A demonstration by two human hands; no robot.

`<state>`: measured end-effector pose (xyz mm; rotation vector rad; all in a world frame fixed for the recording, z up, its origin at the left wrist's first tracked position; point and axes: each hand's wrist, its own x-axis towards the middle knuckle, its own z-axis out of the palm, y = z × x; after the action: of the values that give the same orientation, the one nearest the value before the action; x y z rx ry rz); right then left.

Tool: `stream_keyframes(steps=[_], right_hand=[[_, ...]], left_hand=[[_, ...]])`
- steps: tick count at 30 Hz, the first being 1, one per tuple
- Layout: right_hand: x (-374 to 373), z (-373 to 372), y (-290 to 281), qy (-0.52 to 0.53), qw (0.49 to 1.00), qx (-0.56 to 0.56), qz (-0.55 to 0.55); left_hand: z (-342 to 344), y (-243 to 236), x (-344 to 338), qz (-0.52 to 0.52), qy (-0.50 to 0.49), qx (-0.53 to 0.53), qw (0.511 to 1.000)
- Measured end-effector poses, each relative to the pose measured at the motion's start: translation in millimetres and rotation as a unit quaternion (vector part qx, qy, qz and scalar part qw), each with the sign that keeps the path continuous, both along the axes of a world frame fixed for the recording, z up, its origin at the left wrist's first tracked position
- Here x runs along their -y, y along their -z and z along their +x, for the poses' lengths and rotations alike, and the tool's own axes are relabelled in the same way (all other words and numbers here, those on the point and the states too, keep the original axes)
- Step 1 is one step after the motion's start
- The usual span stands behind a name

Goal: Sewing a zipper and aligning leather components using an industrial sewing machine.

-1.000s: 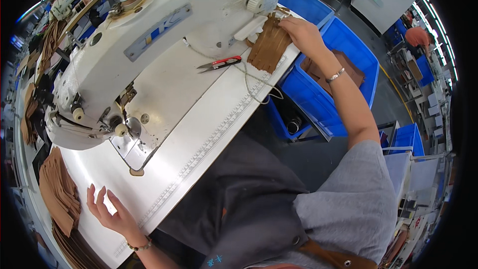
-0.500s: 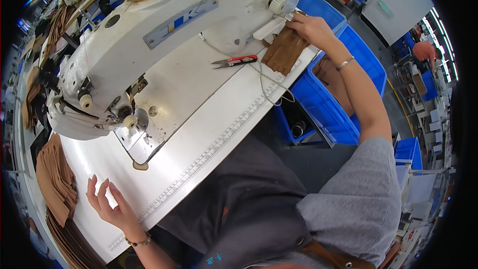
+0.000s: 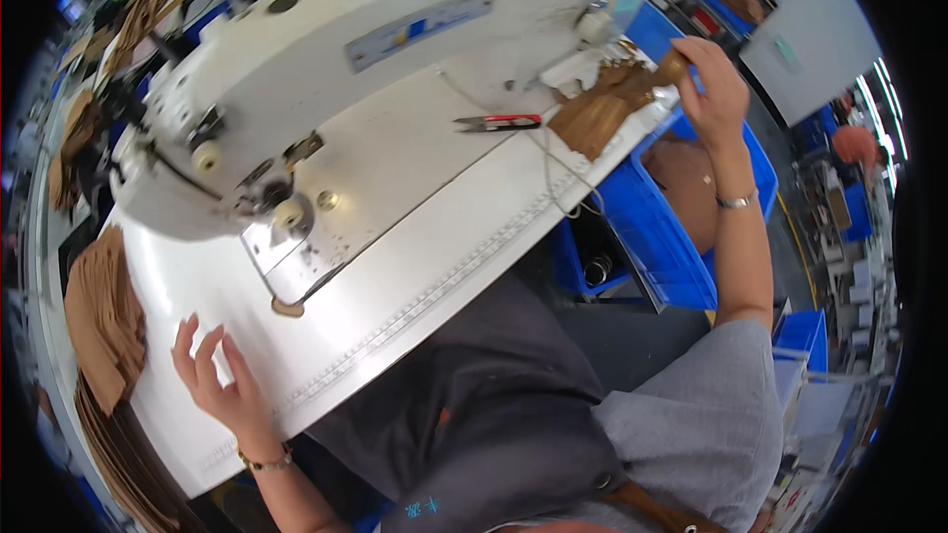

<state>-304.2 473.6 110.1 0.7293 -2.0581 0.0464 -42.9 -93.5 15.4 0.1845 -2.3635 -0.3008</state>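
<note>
My right hand (image 3: 715,94) is closed on a small brown fabric piece (image 3: 673,69), lifted at the right end of the sewing table. Just left of it lies a pile of brown fabric pieces (image 3: 596,116), partly overlapping on the white tabletop. My left hand (image 3: 225,380) hovers over the table's near left part, fingers spread and holding nothing. Between the hands stands a white industrial sewing machine (image 3: 326,49), its needle area (image 3: 286,209) to the left. Red-handled thread snips (image 3: 499,123) rest under the machine arm, beside the pile.
A blue bin (image 3: 652,227) with brown fabric (image 3: 686,188) stands below the table's right edge. A stack of tan fabric panels (image 3: 104,321) drapes over the left end. A loose cord (image 3: 551,173) hangs across the front edge by the ruler strip (image 3: 434,306).
My right hand has moved right, off the pile, and lifts a small brown fabric piece. My left hand stays spread in about the same place. The whole view has shifted slightly.
</note>
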Motion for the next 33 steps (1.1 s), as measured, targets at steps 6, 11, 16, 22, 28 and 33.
stream_keyframes(steps=[6,11,16,22,28,33], right_hand=[[112.1,59.6,20.2,-0.228,0.969,0.064,0.065],[212.0,68.4,65.4,-0.425,0.893,0.120,0.088],[265.4,98.4,80.4,-0.475,0.860,0.150,0.111],[263.8,107.7,95.5,-0.458,0.864,0.198,0.063],[267.1,104.9,94.6,-0.469,0.857,0.210,0.049],[266.7,104.9,93.1,-0.472,0.854,0.211,0.049]], left_hand=[[-16.7,-8.9,-17.8,0.024,0.034,0.043,0.998],[-21.3,-21.5,-0.6,-0.012,0.036,0.116,0.992],[-31.6,-37.7,100.4,-0.105,-0.126,0.044,0.985],[-21.2,-65.0,214.5,-0.114,-0.400,0.164,0.894],[-14.5,-69.5,237.4,-0.036,-0.452,0.239,0.859],[-8.7,-72.2,236.6,-0.029,-0.422,0.243,0.873]])
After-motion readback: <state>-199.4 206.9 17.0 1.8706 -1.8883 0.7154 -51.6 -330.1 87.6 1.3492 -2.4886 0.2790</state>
